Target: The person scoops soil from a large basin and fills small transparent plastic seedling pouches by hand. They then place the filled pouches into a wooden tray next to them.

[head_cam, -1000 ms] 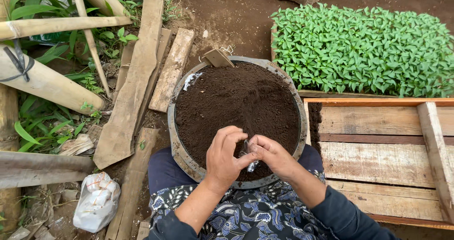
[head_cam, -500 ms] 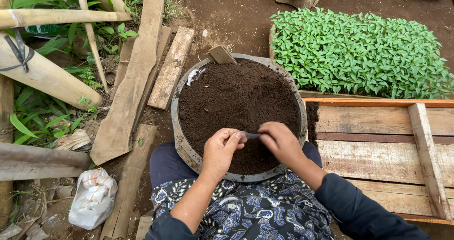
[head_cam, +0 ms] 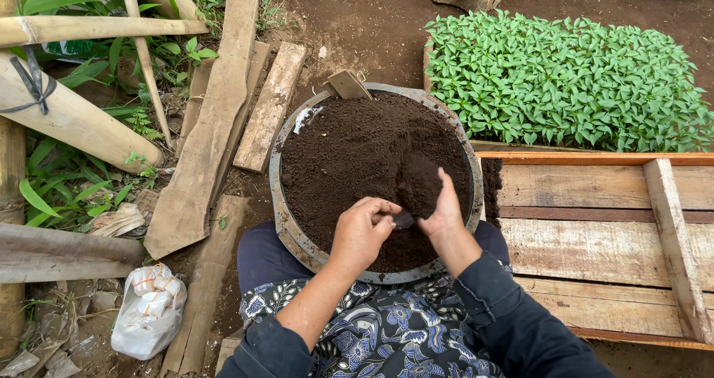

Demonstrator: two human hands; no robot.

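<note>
Here, the widest thing in sight is the bed of green seedlings (head_cam: 573, 80) at the upper right, its leaves packed tight on the brown ground. Just below it lies a flat wooden frame (head_cam: 595, 244) of pale planks with an orange-brown top rail, touching the right edge of the round metal basin (head_cam: 277, 199), which sits against the person's lap and is heaped with dark potting soil (head_cam: 342, 155). To the left of the basin several weathered boards (head_cam: 216, 117) lie slanted on the dirt, and beyond them thick bamboo poles (head_cam: 71, 129) cross over grass and weeds. A crumpled white plastic bag (head_cam: 145, 311) sits on the ground at the lower left. A small flat wooden piece (head_cam: 346, 85) leans at the far rim of the basin. Over the near half of the soil, the left hand (head_cam: 361, 233) is curled, its fingertips pinching the mouth of a small dark plastic seedling bag (head_cam: 402, 219) that hangs just above the soil between the two hands. The right hand (head_cam: 444, 207) is cupped palm-up beside it, cradling a clump of soil (head_cam: 420, 187) against its fingers, tilted toward the bag's opening.
</note>
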